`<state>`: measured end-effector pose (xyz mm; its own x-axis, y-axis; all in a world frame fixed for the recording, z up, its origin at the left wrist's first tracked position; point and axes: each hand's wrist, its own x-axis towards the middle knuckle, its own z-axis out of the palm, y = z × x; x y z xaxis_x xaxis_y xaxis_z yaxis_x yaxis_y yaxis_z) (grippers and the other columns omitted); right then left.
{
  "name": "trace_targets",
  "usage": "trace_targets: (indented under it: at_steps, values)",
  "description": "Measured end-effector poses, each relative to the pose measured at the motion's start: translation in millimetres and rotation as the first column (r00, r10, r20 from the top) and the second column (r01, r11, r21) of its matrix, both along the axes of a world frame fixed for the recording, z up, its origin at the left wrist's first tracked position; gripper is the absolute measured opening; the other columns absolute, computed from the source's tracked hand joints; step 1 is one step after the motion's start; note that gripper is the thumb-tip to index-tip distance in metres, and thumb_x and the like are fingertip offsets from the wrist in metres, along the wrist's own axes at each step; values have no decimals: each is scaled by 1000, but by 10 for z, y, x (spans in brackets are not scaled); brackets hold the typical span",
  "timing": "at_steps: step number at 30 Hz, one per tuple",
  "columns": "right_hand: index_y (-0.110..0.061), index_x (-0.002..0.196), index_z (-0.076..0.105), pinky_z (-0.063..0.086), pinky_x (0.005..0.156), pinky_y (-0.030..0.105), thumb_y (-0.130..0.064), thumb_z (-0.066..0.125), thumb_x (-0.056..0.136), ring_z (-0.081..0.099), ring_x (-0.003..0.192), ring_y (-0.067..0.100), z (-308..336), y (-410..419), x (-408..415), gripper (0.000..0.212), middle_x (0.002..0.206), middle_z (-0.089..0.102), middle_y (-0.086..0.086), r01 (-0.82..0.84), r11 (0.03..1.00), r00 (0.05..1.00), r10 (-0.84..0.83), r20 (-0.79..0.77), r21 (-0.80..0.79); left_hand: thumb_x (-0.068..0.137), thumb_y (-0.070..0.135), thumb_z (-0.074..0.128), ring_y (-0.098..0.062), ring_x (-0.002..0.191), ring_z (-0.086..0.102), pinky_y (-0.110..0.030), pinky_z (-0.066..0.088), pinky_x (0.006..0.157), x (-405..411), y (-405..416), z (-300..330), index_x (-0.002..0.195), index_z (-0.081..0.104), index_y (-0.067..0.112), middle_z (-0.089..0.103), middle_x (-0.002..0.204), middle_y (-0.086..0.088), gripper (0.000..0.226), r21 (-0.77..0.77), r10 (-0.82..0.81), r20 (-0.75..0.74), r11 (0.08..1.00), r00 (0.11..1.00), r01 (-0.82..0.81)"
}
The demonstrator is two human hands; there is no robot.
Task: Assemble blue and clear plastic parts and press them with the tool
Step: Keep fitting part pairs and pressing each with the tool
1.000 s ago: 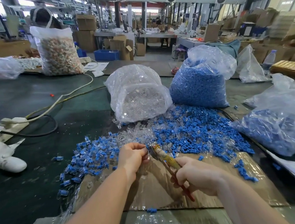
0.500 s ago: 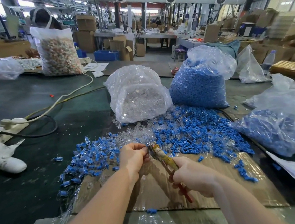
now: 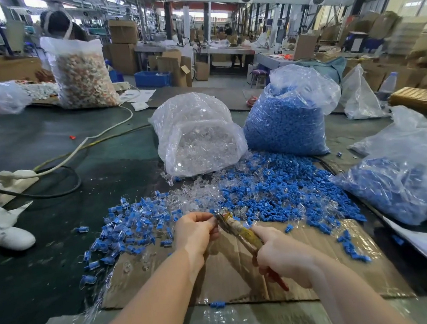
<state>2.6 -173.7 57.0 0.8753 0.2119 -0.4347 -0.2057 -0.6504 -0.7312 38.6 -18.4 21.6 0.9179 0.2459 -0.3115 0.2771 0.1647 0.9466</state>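
Gripping the pliers [image 3: 240, 230] in my right hand [image 3: 282, 256], I have the fingers curled round the yellowish, worn-looking handles, with a red handle end poking out below the palm. My left hand [image 3: 196, 231] sits at the metal nose of the tool, fingers curled and pinching something there; the piece itself is too small and hidden for me to make out. Both hands work over a flat sheet of cardboard [image 3: 366, 272] covered in glossy film. Beyond it lie a heap of solid blue parts [image 3: 274, 190], a thin scatter of clear parts [image 3: 197, 196], and to the left a spread of joined blue-and-clear pieces [image 3: 125, 229]. Behind stand two crinkled plastic sacks, the clear-parts bag [image 3: 197, 134] and the blue-parts bag [image 3: 289, 121], on a dark green table [image 3: 60, 252]. Compared with half a second ago, my right hand has slid slightly lower on the handles; the left has barely moved.
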Motion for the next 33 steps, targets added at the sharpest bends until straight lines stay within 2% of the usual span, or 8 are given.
trace_targets:
  at_steps: [4, 6, 8, 12, 18, 25, 29, 33]
  values:
    - [-13, 95, 56, 46, 53, 23, 15, 39, 76, 57, 58, 10, 83, -30, -21, 38, 75, 59, 2, 19, 987, 991, 4, -137, 160, 87, -2, 58, -16, 63, 61, -24, 55, 57, 39, 13, 40, 89, 62, 4, 64, 81, -14, 8, 5, 16, 44, 1000, 999, -17]
    - [-10, 97, 57, 45, 60, 28, 16, 38, 75, 57, 62, 12, 96, -45, -11, 39, 69, 57, 1, -9, 984, 987, 37, -153, 177, 87, -1, 58, -14, 62, 61, -20, 53, 53, 51, 35, 61, 88, 63, 5, 64, 80, -12, 8, 39, 16, 52, 999, 998, -18]
    - [-10, 100, 56, 45, 65, 32, 15, 38, 75, 55, 67, 16, 95, -45, -6, 40, 72, 56, 2, -28, 986, 987, 53, -152, 164, 87, -2, 58, -15, 63, 61, -20, 53, 54, 54, 49, 65, 90, 63, 4, 63, 80, -12, 8, 55, 14, 56, 998, 998, -17]
    - [-9, 97, 52, 44, 57, 30, 13, 34, 76, 52, 67, 19, 58, 1, -9, 35, 78, 54, 8, -8, 994, 996, 17, -85, 105, 87, -4, 57, -18, 63, 59, -24, 54, 59, 48, 44, 71, 87, 63, 2, 61, 77, -12, 8, 46, 23, 64, 999, 998, -26]
    - [-15, 131, 43, 41, 54, 28, 10, 37, 76, 53, 65, 18, -17, 4, 4, 61, 88, 56, 7, 28, 995, 999, -24, -46, 93, 87, -2, 58, -15, 62, 60, -22, 55, 58, 45, 28, 48, 86, 64, 5, 63, 76, -10, 10, 46, 43, 54, 998, 998, -46]
    - [-3, 101, 61, 49, 53, 28, 18, 41, 69, 63, 70, 23, 15, -51, -15, 43, 74, 65, 9, 125, 917, 967, -28, -252, 379, 86, -2, 59, -15, 63, 60, -23, 51, 57, 85, 42, 21, 90, 65, 4, 62, 78, -11, 9, -41, 52, 69, 998, 996, -50]
    - [-14, 92, 61, 45, 54, 25, 13, 48, 70, 55, 68, 17, 1, -73, -9, 38, 83, 57, 8, 66, 959, 991, -31, -130, 275, 86, -1, 59, -10, 59, 61, -21, 51, 56, 95, 44, -1, 86, 64, 9, 62, 78, -9, 11, -43, 63, 86, 997, 994, -59]
    - [-20, 108, 54, 44, 58, 24, 10, 51, 69, 54, 72, 16, -31, -95, 5, 49, 99, 54, 10, 38, 971, 996, -18, -90, 234, 86, -1, 59, -13, 65, 61, -21, 50, 56, 101, 44, -5, 86, 65, 10, 63, 80, -9, 13, -36, 67, 81, 997, 994, -65]
